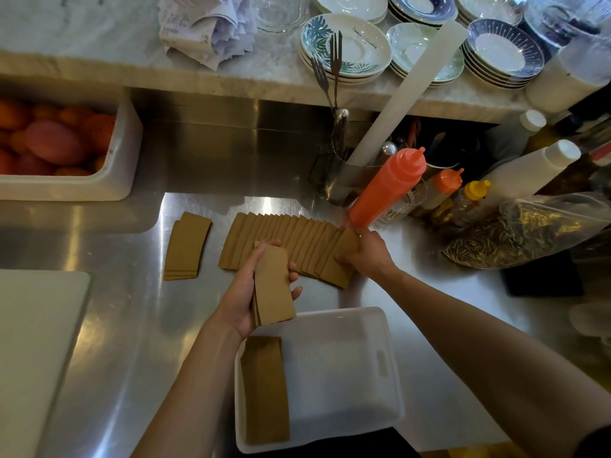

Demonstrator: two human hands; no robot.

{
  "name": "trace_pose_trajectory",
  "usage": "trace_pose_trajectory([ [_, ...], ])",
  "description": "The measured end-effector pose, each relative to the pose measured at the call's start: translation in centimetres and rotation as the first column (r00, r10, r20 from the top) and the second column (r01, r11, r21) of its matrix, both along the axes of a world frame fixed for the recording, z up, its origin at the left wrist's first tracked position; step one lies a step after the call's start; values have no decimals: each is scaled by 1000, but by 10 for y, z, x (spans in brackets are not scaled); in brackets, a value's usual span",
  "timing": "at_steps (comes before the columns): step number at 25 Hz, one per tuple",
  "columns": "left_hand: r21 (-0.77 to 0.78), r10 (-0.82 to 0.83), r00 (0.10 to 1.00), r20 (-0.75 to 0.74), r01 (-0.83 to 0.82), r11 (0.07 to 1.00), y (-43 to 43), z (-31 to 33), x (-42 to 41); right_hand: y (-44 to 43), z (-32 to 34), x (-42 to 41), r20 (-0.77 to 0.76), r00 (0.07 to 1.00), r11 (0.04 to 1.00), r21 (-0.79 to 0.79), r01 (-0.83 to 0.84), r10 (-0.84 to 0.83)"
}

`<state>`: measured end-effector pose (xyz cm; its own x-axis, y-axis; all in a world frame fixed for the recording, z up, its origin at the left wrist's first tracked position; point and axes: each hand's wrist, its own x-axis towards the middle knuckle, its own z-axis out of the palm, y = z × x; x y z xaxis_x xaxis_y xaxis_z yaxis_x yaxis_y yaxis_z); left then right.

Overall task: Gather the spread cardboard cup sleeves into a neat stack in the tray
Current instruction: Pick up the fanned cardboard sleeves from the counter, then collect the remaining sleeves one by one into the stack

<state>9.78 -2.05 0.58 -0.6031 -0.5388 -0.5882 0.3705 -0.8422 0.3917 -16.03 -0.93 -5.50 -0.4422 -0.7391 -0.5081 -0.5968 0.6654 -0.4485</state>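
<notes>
Nearest, in the white tray [363, 325]: one flat stack [264, 391] of brown sleeves against the left wall, edges fairly square (count not readable). So a first portion looks delivered.

Just beyond the tray's far rim, above the steel surface [132, 325]: left hand [246, 292] closed around a small bundle [272, 285] of sleeves, held upright-ish, thumb side on one face, fingertips curling round the other. Not yet in the tray.

A little farther, to the right: right hand [363, 251] resting on the right end of the fanned row [291, 246], fingers bent over the last sleeve or two, apparently pinching or pushing them; firmness of grip not clear. Row long, overlapping like shingles, touching the surface, the biggest share of work left.

Left of the row, apart from it: a short loose pile [186, 249], untouched by either hand.

Judged roughly: under halfway. Remaining, by the look of it: fan, loose pile and held bundle all into the tray, then squaring up.

Beyond: red squeeze bottle [386, 190] close behind the row's right end (worth minding).
</notes>
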Motion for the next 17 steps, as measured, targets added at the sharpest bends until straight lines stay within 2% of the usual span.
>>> trace_pose_trajectory([
  [4,12,9,1000,12,-10,1000,0,-3,0,5,3,-2,-20,998,995,-80,53,-55],
  [9,12,7,1000,5,-7,1000,1,-4,-1,11,17,-3,178,979,985,-115,126,-104],
  [17,-50,-4,1000,10,4,999,7,-2,1,25,56,1,344,939,983,-177,44,20],
])
